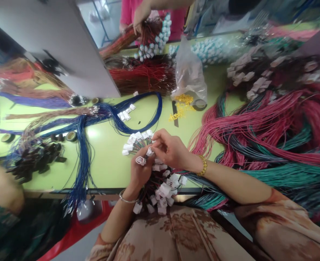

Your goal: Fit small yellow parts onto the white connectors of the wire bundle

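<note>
My left hand (140, 165), with a ring on one finger, is closed around a small white connector (150, 151) at the table's front edge. From the right, my right hand (169, 148) meets it, thumb and fingertips pinched just above that connector; anything tiny between them is too small to make out. Beyond my left hand, several white connectors on thin wires (133, 141) fan out over the table. A thick bunch of white connectors (164, 190) hangs below my hands, against my clothing, its wires partly hidden.
Yellow small parts (183, 105) lie by a clear plastic bag (189, 72). Blue wires (84, 152) spread at left near black connectors (40, 159). Pink and green wires (257, 123) cover the right side. Across the table, a person's hand (142, 18) holds a wire bundle beside a grey panel (67, 43).
</note>
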Motion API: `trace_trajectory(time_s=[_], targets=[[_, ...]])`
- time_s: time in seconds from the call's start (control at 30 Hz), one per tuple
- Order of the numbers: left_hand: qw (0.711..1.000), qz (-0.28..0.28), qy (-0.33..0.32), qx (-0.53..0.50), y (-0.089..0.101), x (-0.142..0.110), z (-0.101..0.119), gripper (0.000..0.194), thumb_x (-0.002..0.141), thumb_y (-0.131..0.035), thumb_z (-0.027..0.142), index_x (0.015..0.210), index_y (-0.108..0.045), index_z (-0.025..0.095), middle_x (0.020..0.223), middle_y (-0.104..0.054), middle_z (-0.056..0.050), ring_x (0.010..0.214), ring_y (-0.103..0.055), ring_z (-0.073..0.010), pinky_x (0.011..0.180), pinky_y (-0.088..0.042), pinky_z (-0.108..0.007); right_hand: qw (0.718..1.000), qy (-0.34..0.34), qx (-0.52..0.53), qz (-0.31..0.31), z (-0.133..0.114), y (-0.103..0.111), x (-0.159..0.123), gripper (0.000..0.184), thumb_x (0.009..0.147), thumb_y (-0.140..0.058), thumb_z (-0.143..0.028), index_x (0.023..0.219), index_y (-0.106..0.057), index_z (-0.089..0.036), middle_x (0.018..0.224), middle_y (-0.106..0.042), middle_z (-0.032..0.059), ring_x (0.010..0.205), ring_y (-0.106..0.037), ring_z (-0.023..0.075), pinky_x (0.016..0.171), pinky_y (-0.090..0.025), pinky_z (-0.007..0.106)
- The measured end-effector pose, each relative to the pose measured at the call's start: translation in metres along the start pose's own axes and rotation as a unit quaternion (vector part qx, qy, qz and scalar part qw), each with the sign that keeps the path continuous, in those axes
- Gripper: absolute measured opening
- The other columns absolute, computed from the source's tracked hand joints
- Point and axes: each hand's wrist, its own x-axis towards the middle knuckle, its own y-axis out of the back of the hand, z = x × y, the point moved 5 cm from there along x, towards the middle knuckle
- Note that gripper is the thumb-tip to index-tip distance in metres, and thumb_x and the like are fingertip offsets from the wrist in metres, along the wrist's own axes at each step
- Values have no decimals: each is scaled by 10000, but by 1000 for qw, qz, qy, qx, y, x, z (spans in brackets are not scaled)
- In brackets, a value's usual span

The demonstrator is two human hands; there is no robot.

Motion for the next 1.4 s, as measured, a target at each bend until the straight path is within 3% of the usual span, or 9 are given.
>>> trace_trajectory(time_s=[0.13, 0.3, 0.5, 0.7, 0.9, 1.03, 1.1, 1.23, 1.4], targets=[[1000, 1, -1, -3, 0, 0, 1, 241, 909, -636, 253, 1112, -748, 191, 1095, -785, -64, 979, -713, -225, 883, -546, -345, 999, -29, 32, 12, 5, -2, 0, 241, 826, -559, -151, 1013, -431, -233, 733, -668, -38, 619, -601, 117, 607, -429, 242], [1000, -8, -2, -9, 0, -2, -2, 225, 923, -643, 306, 1075, -752, 182, 1045, -788, -67, 940, -710, -217, 856, -547, -335, 974, -123, 188, 11, 17, -6, 5, 310, 792, -669, -264, 963, -412, -233, 712, -635, -47, 551, -569, 95, 522, -428, 224], [999, -14, 9, -44, 0, -2, -3, 264, 922, -644, 325, 1110, -744, 170, 1093, -787, -81, 968, -714, -223, 878, -563, -348, 979, -102, 178, 1, 15, -8, 1, 309, 807, -674, -264, 990, -429, -227, 761, -662, -26, 587, -587, 92, 541, -446, 229], [999, -4, 3, -39, 0, -3, 4, 253, 927, -640, 307, 1124, -750, 191, 1143, -778, -89, 1042, -717, -249, 943, -555, -382, 981, -73, 178, 35, 14, -9, -3, 282, 831, -622, -250, 992, -391, -234, 778, -659, -25, 582, -575, 89, 537, -441, 223], [999, 2, 6, -37, 0, -2, 1, 227, 902, -644, 275, 1082, -748, 183, 1069, -792, -71, 953, -721, -227, 862, -569, -352, 999, -24, 36, 15, 5, -4, -4, 214, 846, -571, -186, 973, -405, -232, 743, -637, -31, 591, -568, 98, 556, -417, 221], [1000, 5, 13, -19, 0, -2, 1, 201, 882, -639, 245, 1040, -747, 184, 1017, -792, -57, 895, -709, -210, 820, -559, -334, 995, 27, -98, 2, -5, -1, -3, 88, 902, -504, -201, 940, -429, -228, 674, -601, -33, 547, -524, 112, 550, -368, 240], [1000, 6, 17, -13, 0, -2, 1, 194, 877, -621, 221, 1021, -745, 184, 991, -790, -53, 881, -706, -208, 816, -553, -337, 988, 45, -148, -11, -8, -2, -5, 52, 928, -462, -189, 970, -458, -219, 685, -617, -17, 549, -530, 122, 550, -353, 253], [999, 27, 22, -28, 2, -5, -7, 197, 857, -594, 196, 993, -736, 187, 948, -782, -50, 855, -706, -207, 795, -556, -337, 970, 122, -196, -76, -15, -21, -14, 232, 895, -455, -142, 1122, -480, -189, 772, -671, 24, 609, -581, 153, 552, -370, 275], [996, 48, 36, -58, 3, -6, -20, 169, 812, -649, 248, 938, -732, 173, 908, -771, -74, 832, -711, -216, 802, -573, -348, 916, 239, -307, -95, -25, -45, -27, 364, 869, -456, -125, 1233, -466, -130, 1005, -712, 144, 825, -659, 232, 602, -449, 329]])
